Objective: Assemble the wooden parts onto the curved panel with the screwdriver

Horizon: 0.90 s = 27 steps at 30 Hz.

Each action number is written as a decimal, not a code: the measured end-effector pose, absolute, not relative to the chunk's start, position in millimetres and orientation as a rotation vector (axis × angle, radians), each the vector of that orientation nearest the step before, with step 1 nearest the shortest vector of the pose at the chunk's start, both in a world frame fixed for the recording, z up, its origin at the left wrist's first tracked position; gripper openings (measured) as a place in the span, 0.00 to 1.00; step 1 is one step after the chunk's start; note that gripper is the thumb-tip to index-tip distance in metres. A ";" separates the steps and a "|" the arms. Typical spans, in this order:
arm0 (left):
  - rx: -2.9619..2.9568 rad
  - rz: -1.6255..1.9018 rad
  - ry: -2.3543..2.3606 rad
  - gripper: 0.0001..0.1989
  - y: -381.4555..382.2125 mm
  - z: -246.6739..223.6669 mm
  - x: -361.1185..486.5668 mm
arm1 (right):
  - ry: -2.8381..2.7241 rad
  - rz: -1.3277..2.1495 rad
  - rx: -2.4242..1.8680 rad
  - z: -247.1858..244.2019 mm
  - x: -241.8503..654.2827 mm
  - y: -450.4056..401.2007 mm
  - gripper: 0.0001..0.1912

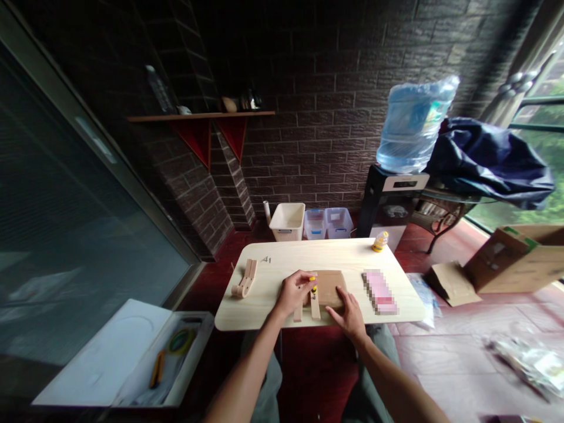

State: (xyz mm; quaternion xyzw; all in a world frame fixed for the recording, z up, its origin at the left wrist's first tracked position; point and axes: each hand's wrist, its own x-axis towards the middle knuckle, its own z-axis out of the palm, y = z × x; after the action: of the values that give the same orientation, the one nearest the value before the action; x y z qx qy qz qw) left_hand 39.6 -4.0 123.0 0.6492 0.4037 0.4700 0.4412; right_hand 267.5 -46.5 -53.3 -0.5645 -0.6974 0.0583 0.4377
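Observation:
My left hand is closed in a pinch on a short yellow-and-black screwdriver, held upright over a narrow wooden strip. Another wooden piece lies beside that strip, partly under the hand. Behind and to the right is a flat brown cardboard box. Against its right front corner rests my right hand, thumb and fingers spread apart. The screwdriver's tip and what it touches are too small to make out.
On the pale table are curved wooden parts at left, a blurred pink item at right and a yellow-based clear container. A white open case stands low left; bins and a water dispenser stand behind.

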 end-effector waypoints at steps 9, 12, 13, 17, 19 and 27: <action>1.601 1.118 0.978 0.15 -5.5 130.3 25.9 | -1.726 0.143 -1.416 -55.0 267.0 -46.6 0.40; 1.620 1.134 1.020 0.14 -8.5 128.6 31.9 | -1.715 0.144 -1.430 -55.3 266.5 -46.8 0.40; 1.632 1.143 1.034 0.14 -9.1 128.1 34.7 | -1.716 0.144 -1.434 -55.6 266.4 -46.8 0.40; 1.682 1.218 1.092 0.13 -10.1 126.1 45.9 | -1.735 0.143 -1.440 -58.1 266.7 -45.4 0.42; 1.715 1.243 1.112 0.12 -9.6 124.9 49.6 | -1.735 0.139 -1.440 -60.0 267.1 -44.4 0.42; 1.679 1.152 0.996 0.12 -3.6 123.6 45.5 | -1.722 0.143 -1.466 -63.9 267.5 -43.9 0.42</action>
State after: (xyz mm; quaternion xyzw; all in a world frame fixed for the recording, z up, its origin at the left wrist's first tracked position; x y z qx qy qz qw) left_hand 45.5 -3.6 123.6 0.6708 0.3980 0.4603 0.4238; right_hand 267.5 -43.9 -63.9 -0.5859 -0.6882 0.0573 0.4240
